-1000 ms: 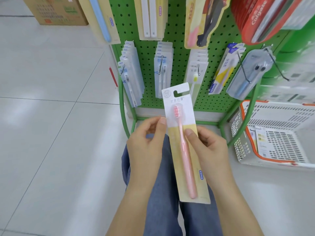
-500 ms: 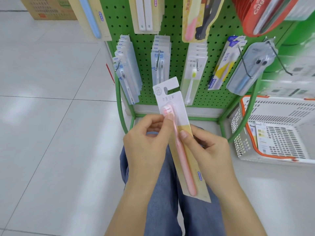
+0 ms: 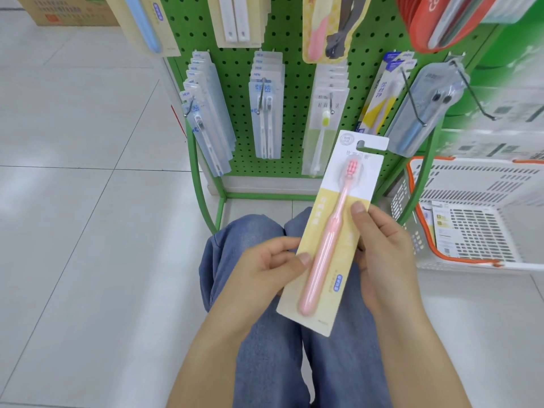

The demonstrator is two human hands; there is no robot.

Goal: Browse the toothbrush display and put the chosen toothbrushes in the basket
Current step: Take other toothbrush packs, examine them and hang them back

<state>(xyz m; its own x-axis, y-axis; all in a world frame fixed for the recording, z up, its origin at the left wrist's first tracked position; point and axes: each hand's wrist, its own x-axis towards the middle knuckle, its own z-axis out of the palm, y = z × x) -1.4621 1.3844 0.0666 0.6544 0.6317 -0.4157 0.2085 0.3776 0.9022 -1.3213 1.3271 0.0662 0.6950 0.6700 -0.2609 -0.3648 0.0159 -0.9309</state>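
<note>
You're pinching the pink toothbrush pack (image 3: 332,231) between both hands, left hand (image 3: 265,269) and right hand (image 3: 382,245), tilting it face-up, probably to read it; the basket (image 3: 459,260) is waiting at right.

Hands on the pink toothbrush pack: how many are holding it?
2. The left hand pinches the pack at its left edge, low down; the right hand grips its right edge, thumb on the front. Fingers behind the card are hidden.
</note>
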